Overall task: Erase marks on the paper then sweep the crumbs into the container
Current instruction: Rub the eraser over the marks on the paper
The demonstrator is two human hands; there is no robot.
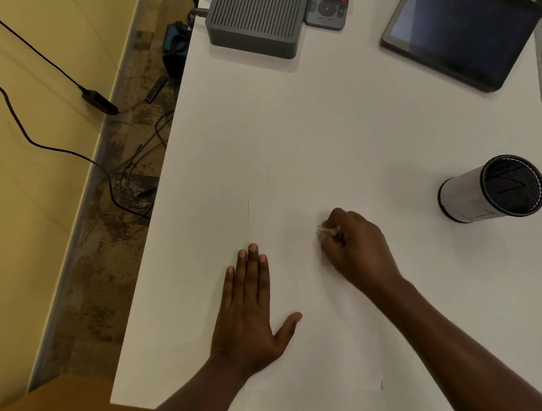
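From the head camera, a white sheet of paper (310, 300) lay flat on the white table (289, 131), near the table's front edge. The left hand (251, 308) rested palm down on the sheet's left side, fingers straight and together, thumb spread toward the right, gripping nothing. The right hand (355, 247) was curled closed around a small white eraser (327, 231), which showed between the fingertips and touched the paper in its upper middle part. A short dark mark sat on the sheet just at the eraser's left tip. Whether any crumbs lay on the paper could not be told.

A mesh container (491, 187) with a pale wrap around its side stood on the table well to the right of the paper, its dark opening visible. At the far edge sat a ribbed grey box (259, 16), a small remote (328, 10) beside it, and a dark tablet (460, 21) further right. Black cables (61, 148) trailed along the floor to the left of the table
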